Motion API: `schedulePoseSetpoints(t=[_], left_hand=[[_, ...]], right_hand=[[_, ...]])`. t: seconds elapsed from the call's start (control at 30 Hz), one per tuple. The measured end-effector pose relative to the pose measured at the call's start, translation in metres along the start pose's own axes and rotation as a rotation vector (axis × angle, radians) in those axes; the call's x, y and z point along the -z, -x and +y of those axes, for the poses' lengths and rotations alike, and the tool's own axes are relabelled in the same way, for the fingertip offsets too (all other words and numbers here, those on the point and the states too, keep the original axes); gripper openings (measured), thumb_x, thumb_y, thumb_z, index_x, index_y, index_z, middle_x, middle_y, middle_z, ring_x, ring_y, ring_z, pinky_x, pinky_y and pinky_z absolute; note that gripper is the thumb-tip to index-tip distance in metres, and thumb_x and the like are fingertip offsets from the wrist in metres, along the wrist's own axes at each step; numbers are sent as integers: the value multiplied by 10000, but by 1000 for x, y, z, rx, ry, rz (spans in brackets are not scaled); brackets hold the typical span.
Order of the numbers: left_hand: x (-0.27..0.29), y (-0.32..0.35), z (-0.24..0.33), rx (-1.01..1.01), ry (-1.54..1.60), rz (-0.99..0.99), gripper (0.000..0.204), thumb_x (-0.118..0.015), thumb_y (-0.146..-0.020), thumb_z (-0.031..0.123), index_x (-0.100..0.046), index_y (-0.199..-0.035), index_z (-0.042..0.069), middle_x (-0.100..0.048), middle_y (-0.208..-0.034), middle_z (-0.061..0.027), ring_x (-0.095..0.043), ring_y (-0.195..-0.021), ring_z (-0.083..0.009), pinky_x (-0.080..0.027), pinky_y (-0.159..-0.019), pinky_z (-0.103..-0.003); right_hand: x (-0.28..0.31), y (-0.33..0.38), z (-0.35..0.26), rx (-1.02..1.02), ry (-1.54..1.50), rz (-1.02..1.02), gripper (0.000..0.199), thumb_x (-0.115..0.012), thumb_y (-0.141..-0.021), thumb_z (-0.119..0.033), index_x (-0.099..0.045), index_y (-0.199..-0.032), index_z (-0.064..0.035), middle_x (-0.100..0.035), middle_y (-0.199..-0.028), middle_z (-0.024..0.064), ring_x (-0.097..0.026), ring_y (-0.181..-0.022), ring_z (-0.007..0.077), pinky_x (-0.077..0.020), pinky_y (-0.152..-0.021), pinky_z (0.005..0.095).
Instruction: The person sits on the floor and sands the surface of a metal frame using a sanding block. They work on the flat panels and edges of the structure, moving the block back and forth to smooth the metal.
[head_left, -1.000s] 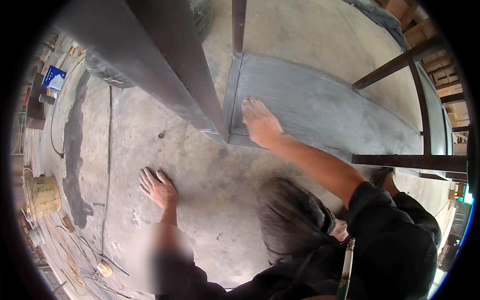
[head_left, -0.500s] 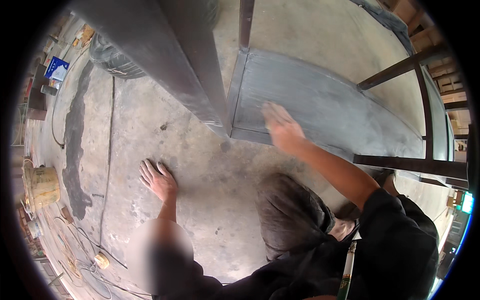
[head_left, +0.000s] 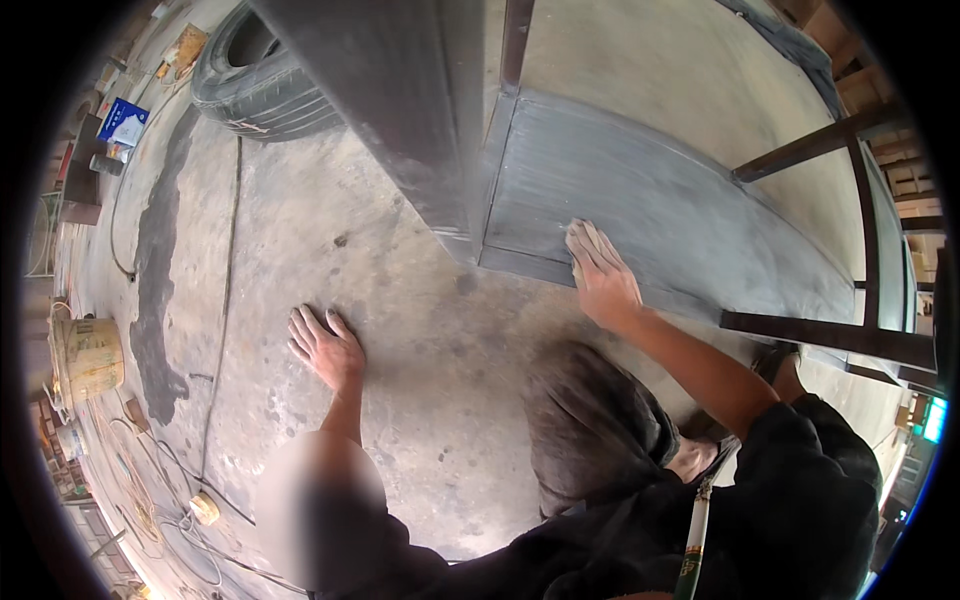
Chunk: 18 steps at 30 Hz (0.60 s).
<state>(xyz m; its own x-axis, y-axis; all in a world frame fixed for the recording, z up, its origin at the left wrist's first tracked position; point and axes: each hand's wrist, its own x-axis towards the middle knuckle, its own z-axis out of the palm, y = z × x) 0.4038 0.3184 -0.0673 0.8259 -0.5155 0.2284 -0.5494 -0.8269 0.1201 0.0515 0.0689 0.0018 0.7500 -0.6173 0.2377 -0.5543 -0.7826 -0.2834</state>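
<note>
While the left hand (head_left: 328, 347) rests on the concrete floor (head_left: 430, 400) between eight and nine o'clock in the head view, fingers spread, the right hand (head_left: 605, 275) lies near three, fingers together on the grey panel (head_left: 660, 210) at two o'clock; whether it grips anything beneath, I cannot tell.

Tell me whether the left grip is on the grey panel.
No, the left grip rests with fingers spread on the concrete floor, apart from the grey panel.
</note>
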Motion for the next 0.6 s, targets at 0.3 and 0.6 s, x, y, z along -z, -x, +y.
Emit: schedulePoseSetpoints(t=[0.3, 0.6], left_hand=[[1, 1, 4, 9, 33, -8, 598, -382, -1048, 426, -365, -1501, 35, -346, -1573, -154, -258, -1482, -301, -145, -1225, -488], [2, 0, 7, 9, 56, -10, 611, -391, -1045, 439, -369, -1497, 29, -359, -1563, -164, -261, -1478, -316, -155, -1220, -492]], right_hand=[[-17, -30, -25, 149, -35, -32, 477, -617, -817, -6, -548, -1269, 128, -527, -1378, 278, -453, -1368, 373, -342, -1175, 447], [-19, -34, -33, 171, -73, -37, 473, -610, -840, -17, -542, -1288, 119, -492, -1431, 267, -443, -1381, 366, -343, -1178, 438]])
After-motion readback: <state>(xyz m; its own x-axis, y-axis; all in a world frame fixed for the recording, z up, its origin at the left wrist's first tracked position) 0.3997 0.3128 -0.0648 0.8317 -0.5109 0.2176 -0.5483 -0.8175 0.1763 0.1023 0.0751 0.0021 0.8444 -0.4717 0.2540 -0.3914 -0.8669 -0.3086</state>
